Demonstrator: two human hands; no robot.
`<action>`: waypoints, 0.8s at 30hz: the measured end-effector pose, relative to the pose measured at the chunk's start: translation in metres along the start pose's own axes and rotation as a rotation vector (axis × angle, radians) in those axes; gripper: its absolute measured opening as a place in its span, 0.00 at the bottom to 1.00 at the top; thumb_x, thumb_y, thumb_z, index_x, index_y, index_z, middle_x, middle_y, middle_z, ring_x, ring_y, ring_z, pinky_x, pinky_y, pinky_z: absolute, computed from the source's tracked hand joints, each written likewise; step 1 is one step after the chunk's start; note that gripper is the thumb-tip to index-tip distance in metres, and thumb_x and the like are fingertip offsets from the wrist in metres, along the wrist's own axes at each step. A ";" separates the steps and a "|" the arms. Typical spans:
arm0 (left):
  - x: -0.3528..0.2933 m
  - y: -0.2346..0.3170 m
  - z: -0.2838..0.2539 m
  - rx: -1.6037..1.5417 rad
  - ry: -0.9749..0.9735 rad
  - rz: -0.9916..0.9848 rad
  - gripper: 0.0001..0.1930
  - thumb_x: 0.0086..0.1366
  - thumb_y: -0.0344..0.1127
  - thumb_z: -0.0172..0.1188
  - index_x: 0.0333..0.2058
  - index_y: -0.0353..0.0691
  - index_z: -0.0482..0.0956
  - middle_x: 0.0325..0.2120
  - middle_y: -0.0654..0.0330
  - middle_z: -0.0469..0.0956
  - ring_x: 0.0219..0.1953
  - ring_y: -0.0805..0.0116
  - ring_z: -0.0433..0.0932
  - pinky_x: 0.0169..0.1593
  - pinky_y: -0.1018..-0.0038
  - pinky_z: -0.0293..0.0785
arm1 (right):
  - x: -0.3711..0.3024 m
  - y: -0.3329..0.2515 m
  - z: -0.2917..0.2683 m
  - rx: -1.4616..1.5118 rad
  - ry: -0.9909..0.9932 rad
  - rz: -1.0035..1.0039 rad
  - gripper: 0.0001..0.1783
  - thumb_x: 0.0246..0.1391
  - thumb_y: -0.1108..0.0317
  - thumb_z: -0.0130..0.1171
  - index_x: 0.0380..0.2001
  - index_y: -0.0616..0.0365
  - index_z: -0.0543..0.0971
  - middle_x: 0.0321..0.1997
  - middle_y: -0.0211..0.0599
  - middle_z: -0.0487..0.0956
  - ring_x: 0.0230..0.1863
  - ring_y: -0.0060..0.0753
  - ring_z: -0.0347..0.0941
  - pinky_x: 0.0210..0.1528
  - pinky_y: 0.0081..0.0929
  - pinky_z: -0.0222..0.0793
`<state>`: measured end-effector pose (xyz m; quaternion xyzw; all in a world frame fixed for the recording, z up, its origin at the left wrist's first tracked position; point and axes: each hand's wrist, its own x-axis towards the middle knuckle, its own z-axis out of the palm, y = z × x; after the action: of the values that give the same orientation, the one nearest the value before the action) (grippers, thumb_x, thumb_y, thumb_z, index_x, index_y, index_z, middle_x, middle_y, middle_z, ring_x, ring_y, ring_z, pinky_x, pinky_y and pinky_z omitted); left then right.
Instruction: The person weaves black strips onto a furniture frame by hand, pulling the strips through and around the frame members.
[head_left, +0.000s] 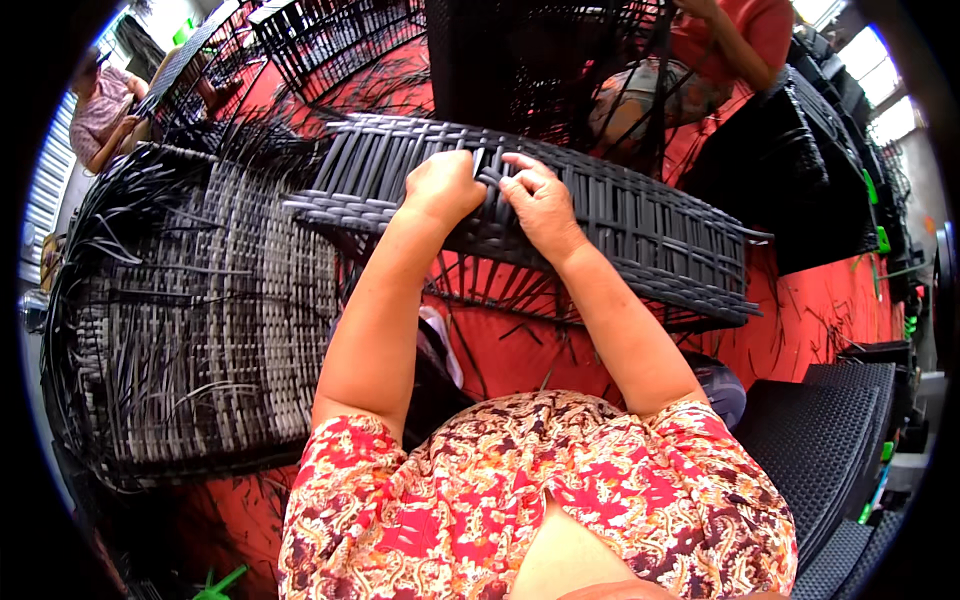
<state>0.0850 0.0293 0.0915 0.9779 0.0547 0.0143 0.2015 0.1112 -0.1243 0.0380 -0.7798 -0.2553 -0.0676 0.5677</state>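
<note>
A long panel of woven black rattan strips [640, 225] on a metal frame lies across in front of me, over a red floor. My left hand [442, 186] is closed on the panel's top surface near the middle, gripping a black strip. My right hand [538, 200] sits right beside it, fingers pinching a loose black strip [480, 165] that stands up between the two hands. Loose strip ends hang below the panel's near edge.
A stack of grey-and-black woven panels [200, 320] with loose ends lies at my left. Bare wire frames [340, 40] stand behind. Finished black panels [830, 440] are stacked at the right. One person [730, 50] sits beyond the panel, another [100, 110] at far left.
</note>
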 end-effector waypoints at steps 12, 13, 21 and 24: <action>0.015 -0.030 0.016 -0.640 -0.179 -0.179 0.08 0.44 0.32 0.59 0.22 0.32 0.75 0.13 0.63 0.69 0.12 0.77 0.65 0.16 0.80 0.58 | 0.010 -0.001 0.000 -0.094 -0.091 0.061 0.13 0.44 0.63 0.53 0.16 0.61 0.78 0.51 0.45 0.72 0.46 0.42 0.71 0.49 0.30 0.64; 0.015 -0.031 0.015 -0.692 -0.213 -0.202 0.08 0.44 0.32 0.59 0.22 0.33 0.75 0.12 0.64 0.69 0.12 0.78 0.64 0.15 0.80 0.56 | 0.011 -0.001 -0.002 -0.072 -0.121 0.069 0.13 0.44 0.63 0.53 0.16 0.62 0.78 0.51 0.45 0.72 0.44 0.41 0.72 0.47 0.29 0.65; 0.011 -0.029 0.006 -0.939 -0.361 -0.209 0.08 0.46 0.30 0.58 0.26 0.33 0.74 0.12 0.67 0.66 0.09 0.83 0.57 0.12 0.83 0.47 | 0.013 -0.005 -0.005 0.068 -0.154 0.202 0.12 0.43 0.67 0.52 0.16 0.64 0.78 0.53 0.48 0.70 0.45 0.37 0.72 0.46 0.25 0.65; 0.008 -0.026 0.002 -0.939 -0.365 -0.229 0.11 0.47 0.31 0.59 0.31 0.34 0.75 0.13 0.66 0.67 0.09 0.83 0.58 0.12 0.84 0.47 | 0.016 0.002 -0.008 0.057 -0.268 0.198 0.12 0.50 0.66 0.53 0.17 0.60 0.76 0.59 0.44 0.63 0.54 0.31 0.62 0.51 0.25 0.57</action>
<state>0.0900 0.0535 0.0797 0.7564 0.1132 -0.1556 0.6252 0.1272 -0.1266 0.0452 -0.7868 -0.2525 0.1005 0.5541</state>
